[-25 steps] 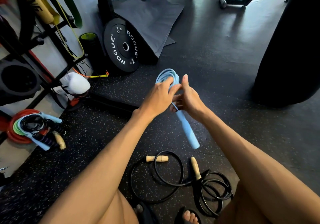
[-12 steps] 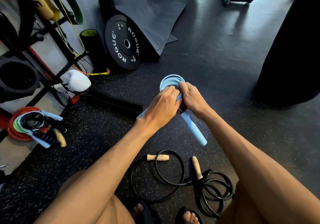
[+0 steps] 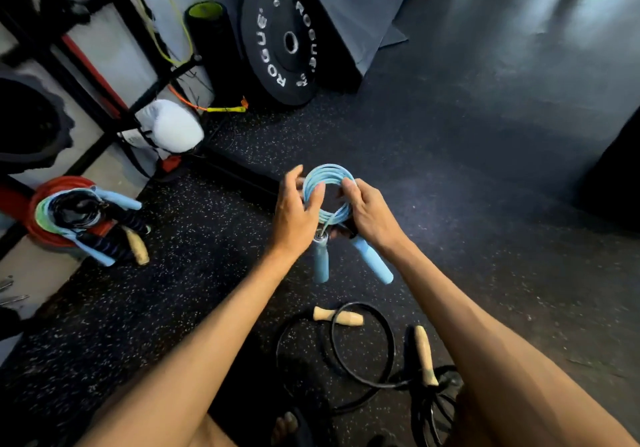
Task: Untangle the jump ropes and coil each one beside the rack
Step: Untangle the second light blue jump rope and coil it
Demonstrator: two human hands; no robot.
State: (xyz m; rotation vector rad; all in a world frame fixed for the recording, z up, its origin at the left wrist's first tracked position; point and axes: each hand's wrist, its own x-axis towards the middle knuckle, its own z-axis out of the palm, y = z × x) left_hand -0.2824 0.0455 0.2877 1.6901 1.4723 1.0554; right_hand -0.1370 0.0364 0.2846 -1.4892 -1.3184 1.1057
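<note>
The light blue jump rope (image 3: 327, 190), springy and light (I judge), is held in the air above the floor (image 3: 485, 169), left hand (image 3: 294, 214) and right hand (image 3: 372, 214) each closed on one side of its coil, best pinched where the loops cross near the handles (image 3: 372, 259).

Blue rope (image 3: 327, 183) smooth plastic w/ matt handles; black rope's handles (image 3: 338, 317) bare wood; floor (image 3: 485, 169) speckled rubber.

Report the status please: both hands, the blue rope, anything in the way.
Left hand and right hand both grip the light blue jump rope, coiled, handles hanging. Black jump rope with wooden handles lies uncoiled on floor below. Nothing blocks the hands.
</note>
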